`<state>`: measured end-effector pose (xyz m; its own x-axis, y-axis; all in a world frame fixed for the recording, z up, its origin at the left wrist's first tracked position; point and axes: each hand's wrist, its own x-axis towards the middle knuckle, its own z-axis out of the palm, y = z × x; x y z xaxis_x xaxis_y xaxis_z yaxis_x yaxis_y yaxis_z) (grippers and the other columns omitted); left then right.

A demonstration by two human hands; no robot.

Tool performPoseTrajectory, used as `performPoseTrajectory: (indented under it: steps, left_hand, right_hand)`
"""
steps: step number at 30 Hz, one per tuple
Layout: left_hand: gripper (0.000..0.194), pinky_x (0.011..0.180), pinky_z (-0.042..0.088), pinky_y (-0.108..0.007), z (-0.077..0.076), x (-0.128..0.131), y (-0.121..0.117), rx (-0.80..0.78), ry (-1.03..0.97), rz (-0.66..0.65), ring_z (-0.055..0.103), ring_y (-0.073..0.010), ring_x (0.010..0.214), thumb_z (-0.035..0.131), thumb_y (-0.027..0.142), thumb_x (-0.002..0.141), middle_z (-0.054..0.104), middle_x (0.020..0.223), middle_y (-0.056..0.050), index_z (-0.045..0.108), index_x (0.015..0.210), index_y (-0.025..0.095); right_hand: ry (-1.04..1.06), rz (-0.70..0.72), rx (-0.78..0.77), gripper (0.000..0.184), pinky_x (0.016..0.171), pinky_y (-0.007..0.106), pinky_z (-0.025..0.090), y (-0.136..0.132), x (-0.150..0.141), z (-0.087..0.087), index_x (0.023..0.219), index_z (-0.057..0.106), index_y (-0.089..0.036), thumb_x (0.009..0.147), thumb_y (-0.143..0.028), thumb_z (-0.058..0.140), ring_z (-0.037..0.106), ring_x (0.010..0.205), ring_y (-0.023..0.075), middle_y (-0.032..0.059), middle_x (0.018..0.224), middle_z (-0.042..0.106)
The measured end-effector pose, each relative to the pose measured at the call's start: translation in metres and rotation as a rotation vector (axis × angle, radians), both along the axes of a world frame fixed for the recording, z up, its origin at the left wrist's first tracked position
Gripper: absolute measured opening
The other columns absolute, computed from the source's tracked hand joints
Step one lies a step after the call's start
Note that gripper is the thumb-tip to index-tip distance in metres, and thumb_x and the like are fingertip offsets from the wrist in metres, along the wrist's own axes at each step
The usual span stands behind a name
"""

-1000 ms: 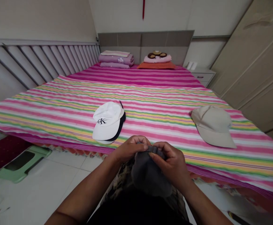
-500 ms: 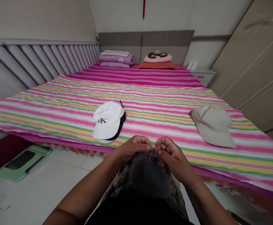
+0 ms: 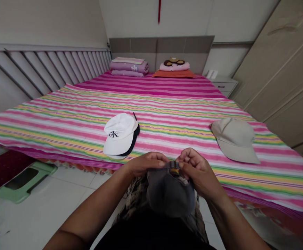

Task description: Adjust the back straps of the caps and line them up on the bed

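A dark grey cap (image 3: 169,192) hangs in front of me, just short of the bed's near edge. My left hand (image 3: 146,164) pinches the left side of its back strap, fingers closed. My right hand (image 3: 197,170) pinches the strap's right side, fingers curled over it. On the striped bedspread (image 3: 167,114) lies a white cap with a dark logo (image 3: 119,133), stacked over a dark cap whose edge shows beneath it. A beige cap (image 3: 235,139) lies on the bed to the right.
Folded purple bedding (image 3: 129,66) and a pink and orange pillow stack (image 3: 174,68) sit by the headboard. A slatted rail (image 3: 49,66) runs along the bed's left. A green stool (image 3: 21,180) stands on the tiled floor at left. Wardrobe doors (image 3: 284,76) fill the right.
Both hands have kept working the grey cap's back strap. The right hand shifted slightly up and right, and the strap now shows a gap between my fingers.
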<state>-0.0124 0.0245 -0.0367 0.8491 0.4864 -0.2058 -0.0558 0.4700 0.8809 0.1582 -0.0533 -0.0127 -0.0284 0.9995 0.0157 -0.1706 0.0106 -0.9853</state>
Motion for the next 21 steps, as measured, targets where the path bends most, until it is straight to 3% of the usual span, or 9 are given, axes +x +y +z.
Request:
performPoseTrajectory:
  steps: [4,6,10,13,17,19,21]
  left_hand:
    - [0.039,0.060,0.043,-0.021,0.002,-0.004,0.002,0.115,0.101,-0.252,0.056,-0.0107,0.063,0.078,0.027,0.052,0.064,0.076,-0.001,0.066,0.086,0.014]
    - [0.037,0.061,0.045,-0.022,0.002,-0.003,0.000,0.101,0.086,-0.277,0.056,-0.0113,0.061,0.078,0.025,0.050,0.065,0.072,-0.001,0.067,0.084,0.013]
    - [0.034,0.051,0.043,-0.023,0.000,0.002,-0.004,-0.074,-0.153,-0.125,0.056,-0.0130,0.050,0.079,0.026,0.042,0.064,0.058,-0.003,0.067,0.070,0.010]
    - [0.033,0.049,0.042,-0.024,-0.004,0.004,-0.002,-0.179,-0.266,-0.065,0.056,-0.0147,0.046,0.078,0.026,0.040,0.064,0.056,-0.007,0.065,0.064,0.008]
    - [0.034,0.052,0.043,-0.026,-0.012,0.004,0.006,-0.231,-0.343,0.018,0.057,-0.0156,0.047,0.075,0.028,0.042,0.063,0.055,-0.007,0.064,0.067,0.008]
    - [0.033,0.053,0.043,-0.026,-0.015,0.004,0.009,-0.217,-0.368,0.051,0.057,-0.0151,0.047,0.073,0.030,0.044,0.062,0.053,-0.006,0.064,0.067,0.008]
    - [0.030,0.053,0.044,-0.026,-0.016,0.005,0.009,-0.209,-0.373,0.068,0.057,-0.0153,0.047,0.073,0.031,0.045,0.060,0.050,-0.004,0.063,0.064,0.010]
  right_hand:
    - [0.004,0.000,0.000,0.018,0.039,0.017,0.022,0.002,0.004,0.003,0.075,0.044,-0.019,0.071,-0.024,0.061,0.032,0.039,0.0030,-0.0085,0.056,0.046]
    - [-0.015,0.005,-0.006,0.018,0.040,0.016,0.023,0.005,0.006,0.004,0.075,0.046,-0.018,0.070,-0.024,0.062,0.034,0.040,0.0027,-0.0081,0.057,0.047]
    - [0.012,0.085,-0.033,0.018,0.043,0.017,0.031,0.016,0.011,0.000,0.077,0.050,-0.018,0.070,-0.026,0.064,0.043,0.044,0.0046,-0.0057,0.062,0.053]
    - [-0.024,0.087,-0.002,0.016,0.056,0.022,0.041,0.024,0.016,-0.008,0.080,0.055,-0.017,0.074,-0.031,0.060,0.053,0.059,0.0095,-0.0009,0.071,0.060]
    - [-0.247,-0.102,0.210,0.020,0.074,0.029,0.043,0.021,0.022,-0.006,0.075,0.059,-0.018,0.082,-0.035,0.051,0.057,0.080,0.0164,0.0042,0.082,0.063]
    - [-0.392,-0.053,0.347,0.025,0.081,0.033,0.042,0.016,0.024,0.001,0.076,0.061,-0.020,0.084,-0.038,0.047,0.056,0.093,0.0201,0.0075,0.095,0.062]
    - [-0.554,0.098,0.435,0.027,0.088,0.038,0.038,0.011,0.025,0.008,0.081,0.064,-0.020,0.084,-0.040,0.046,0.051,0.106,0.0239,0.0104,0.111,0.058]
